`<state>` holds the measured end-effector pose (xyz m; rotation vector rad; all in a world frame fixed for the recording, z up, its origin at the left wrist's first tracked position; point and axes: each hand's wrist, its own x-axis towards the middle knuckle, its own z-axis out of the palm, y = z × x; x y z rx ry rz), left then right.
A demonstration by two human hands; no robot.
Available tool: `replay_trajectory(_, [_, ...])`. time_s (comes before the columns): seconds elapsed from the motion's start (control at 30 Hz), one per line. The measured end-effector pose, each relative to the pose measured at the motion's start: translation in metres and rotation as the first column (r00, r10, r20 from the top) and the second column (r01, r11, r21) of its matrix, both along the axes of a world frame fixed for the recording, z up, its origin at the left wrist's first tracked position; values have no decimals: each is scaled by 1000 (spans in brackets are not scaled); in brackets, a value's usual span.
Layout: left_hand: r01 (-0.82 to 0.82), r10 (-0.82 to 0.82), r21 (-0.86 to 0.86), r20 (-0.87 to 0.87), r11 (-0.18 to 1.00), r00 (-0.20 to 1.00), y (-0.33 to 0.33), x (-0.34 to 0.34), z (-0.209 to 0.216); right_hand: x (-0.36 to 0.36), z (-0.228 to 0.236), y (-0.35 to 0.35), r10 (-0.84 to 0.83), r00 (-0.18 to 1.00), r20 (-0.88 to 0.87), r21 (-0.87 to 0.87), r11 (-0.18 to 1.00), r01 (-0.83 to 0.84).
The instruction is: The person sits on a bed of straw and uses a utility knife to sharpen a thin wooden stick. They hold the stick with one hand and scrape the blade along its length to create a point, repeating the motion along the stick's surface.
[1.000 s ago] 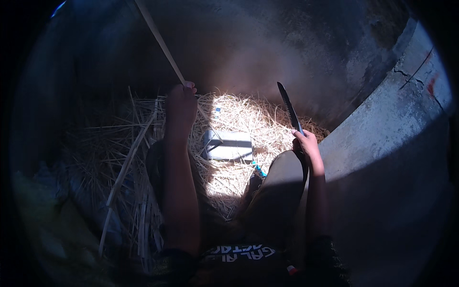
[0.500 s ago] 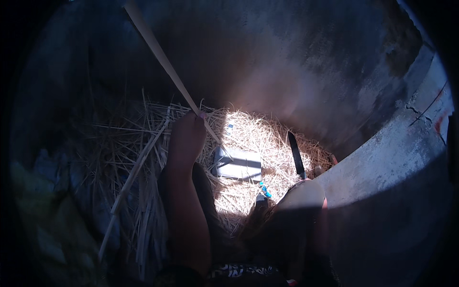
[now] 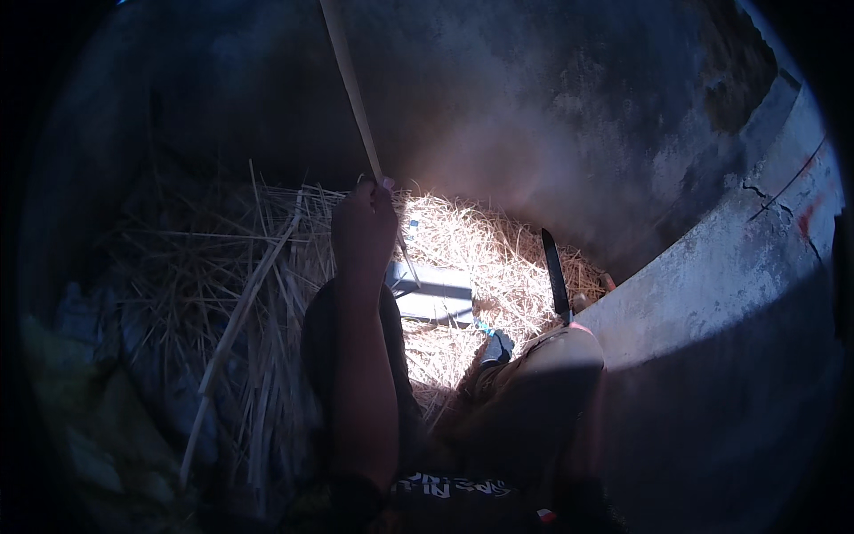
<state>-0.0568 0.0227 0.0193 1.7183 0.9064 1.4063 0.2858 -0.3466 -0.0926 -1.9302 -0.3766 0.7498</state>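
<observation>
My left hand (image 3: 366,214) is closed round a long, flat, pale strip (image 3: 351,84), which looks like split bamboo. From my fist the strip runs up past the top edge, and its thin lower end hangs over a grey block (image 3: 436,294) lying on the straw. Beyond my lit right knee a long dark-bladed knife (image 3: 555,271) points upward. Its handle sits at my right hand (image 3: 580,329), which is mostly hidden behind the knee; only a sliver of skin shows. The blade is apart from the strip.
Loose straw-like shavings (image 3: 480,240) cover the ground, with longer strips (image 3: 240,325) at the left. My foot (image 3: 498,347) rests by the block. A concrete wall (image 3: 569,133) curves round the far side, and a pale ledge (image 3: 694,303) slopes along the right.
The strip has swung to a steeper angle, its upper part moving right. My left hand has shifted slightly right and upward. The knife tilts a little more and stays beside my knee.
</observation>
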Motion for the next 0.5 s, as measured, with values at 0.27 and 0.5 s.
replay_trajectory(0.27, [69, -45, -132, 178, 989, 983, -12, -3, 7, -55, 83, -21, -39, 995, -97, 372, 925, 73])
replay_trajectory(0.5, [125, -118, -75, 93, 989, 989, -31, 6, 15, -42, 49, 26, -162, 955, 248, 567, 824, -7])
